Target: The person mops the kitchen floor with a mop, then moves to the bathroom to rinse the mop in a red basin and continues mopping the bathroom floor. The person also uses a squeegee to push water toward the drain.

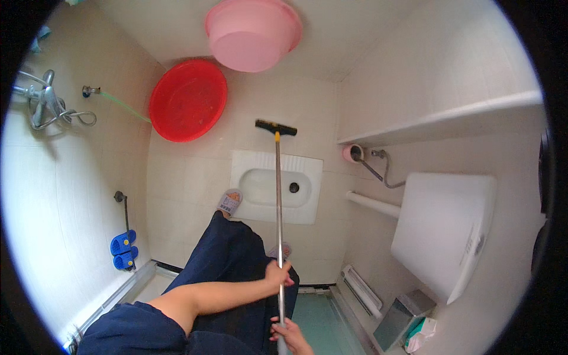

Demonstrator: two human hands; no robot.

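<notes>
A long metal pole [279, 199] runs away from me to a black and yellow head [276, 128], part of a floor brush or squeegee; which of the two I cannot tell. My left hand [278, 273] wraps around the pole at its lower middle. Closer to me, my right hand [290, 333] grips the same pole near its lower end. The head is just beyond a white squat toilet [257, 188] set in the tiled floor, and the pole passes over the pan. A light slipper [230, 201] on my foot stands at the toilet's left edge.
A red basin [188, 101] and a pink basin [253, 37] are by the far wall. A green hose [124, 106] leads from a wall tap. Blue slippers [124, 250] hang at left. On the right are a white cistern [443, 230], a pipe [372, 204] and a metal box [404, 317].
</notes>
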